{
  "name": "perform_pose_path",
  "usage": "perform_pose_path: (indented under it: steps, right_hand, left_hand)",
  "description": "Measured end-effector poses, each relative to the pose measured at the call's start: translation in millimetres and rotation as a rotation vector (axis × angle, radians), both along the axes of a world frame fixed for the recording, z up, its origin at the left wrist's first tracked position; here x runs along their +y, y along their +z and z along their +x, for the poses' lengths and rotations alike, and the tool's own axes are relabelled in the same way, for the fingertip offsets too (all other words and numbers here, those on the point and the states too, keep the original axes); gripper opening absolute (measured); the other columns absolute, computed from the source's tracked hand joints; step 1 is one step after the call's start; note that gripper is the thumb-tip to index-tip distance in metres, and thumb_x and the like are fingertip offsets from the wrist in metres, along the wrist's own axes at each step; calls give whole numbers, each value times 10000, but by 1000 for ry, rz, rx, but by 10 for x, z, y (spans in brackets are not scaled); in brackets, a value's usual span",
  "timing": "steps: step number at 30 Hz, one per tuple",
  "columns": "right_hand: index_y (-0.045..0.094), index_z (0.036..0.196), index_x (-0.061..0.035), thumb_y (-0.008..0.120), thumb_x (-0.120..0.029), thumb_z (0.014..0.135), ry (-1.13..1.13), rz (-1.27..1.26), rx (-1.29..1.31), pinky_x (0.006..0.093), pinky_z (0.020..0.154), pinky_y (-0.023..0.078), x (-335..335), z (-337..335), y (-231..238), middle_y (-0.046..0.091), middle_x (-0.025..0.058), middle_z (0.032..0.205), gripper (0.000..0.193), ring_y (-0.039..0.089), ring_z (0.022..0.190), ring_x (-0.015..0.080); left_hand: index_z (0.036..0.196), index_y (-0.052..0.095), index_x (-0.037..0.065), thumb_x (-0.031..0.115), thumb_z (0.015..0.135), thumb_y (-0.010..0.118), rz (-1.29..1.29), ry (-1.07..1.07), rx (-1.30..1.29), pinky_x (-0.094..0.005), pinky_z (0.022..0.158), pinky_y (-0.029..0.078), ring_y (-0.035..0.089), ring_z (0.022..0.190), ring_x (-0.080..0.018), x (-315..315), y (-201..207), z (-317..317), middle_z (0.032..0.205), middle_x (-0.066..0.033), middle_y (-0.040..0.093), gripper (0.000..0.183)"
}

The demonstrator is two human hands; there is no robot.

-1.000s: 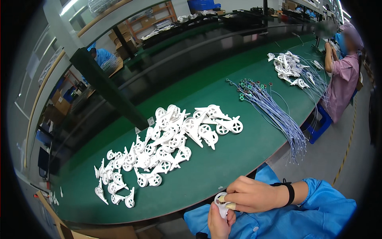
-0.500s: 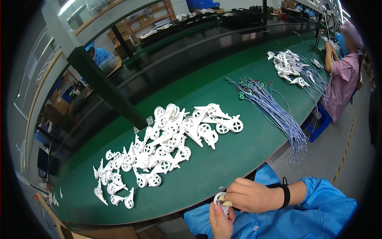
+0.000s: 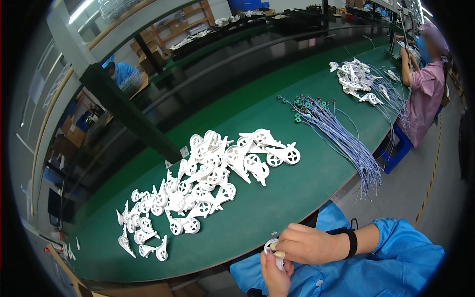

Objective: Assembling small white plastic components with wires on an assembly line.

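Just off the table's near edge, my left hand (image 3: 275,277) grips a white plastic part (image 3: 270,244) with a round ring end. My right hand (image 3: 309,243) is bent over that ring from the right. Pale yellow coverings show on its fingertips, which are closed and pressed at the ring's opening. Whatever they may pinch is hidden by the fingers. A heap of similar white plastic parts (image 3: 203,190), each with a spoked round end and a tapered arm, lies on the green table (image 3: 297,198) ahead and to the left.
Right of the heap lies a bundle of bluish wires (image 3: 341,143) with small green and brown round ends. Farther off is another pile of white parts with wires (image 3: 358,81). A person in pink (image 3: 426,94) works at the far right. A dark post (image 3: 131,114) rises behind the heap.
The view has shifted slightly. My right fingers have moved a little on the ring, while my left hand keeps its hold on the white part.
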State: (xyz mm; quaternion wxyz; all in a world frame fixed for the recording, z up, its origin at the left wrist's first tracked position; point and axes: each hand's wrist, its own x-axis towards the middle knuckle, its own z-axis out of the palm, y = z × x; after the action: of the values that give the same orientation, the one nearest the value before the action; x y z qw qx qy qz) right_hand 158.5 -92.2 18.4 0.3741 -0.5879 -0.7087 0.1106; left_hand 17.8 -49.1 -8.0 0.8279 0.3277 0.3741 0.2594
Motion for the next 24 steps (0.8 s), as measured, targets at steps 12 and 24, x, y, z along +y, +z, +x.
perform_pose_path:
  steps: [12,24]
  right_hand:
    - [469,1252,-11,535,-106,924,116,-490,1003,255,875,446,-32,47,-308,560,65,1131,348,533,1028,111]
    - [484,1262,-21,500,-121,945,91,-517,1159,261,896,440,-134,-154,-337,579,57,1119,333,538,1020,106]
  left_hand:
    - [1010,489,71,481,969,242,-297,-161,-143,-224,352,227,274,358,-90,12,3,-57,471,24,324,480]
    - [999,495,77,306,1000,342,-75,-123,56,-192,387,237,330,425,-43,-103,116,-85,569,46,400,276]
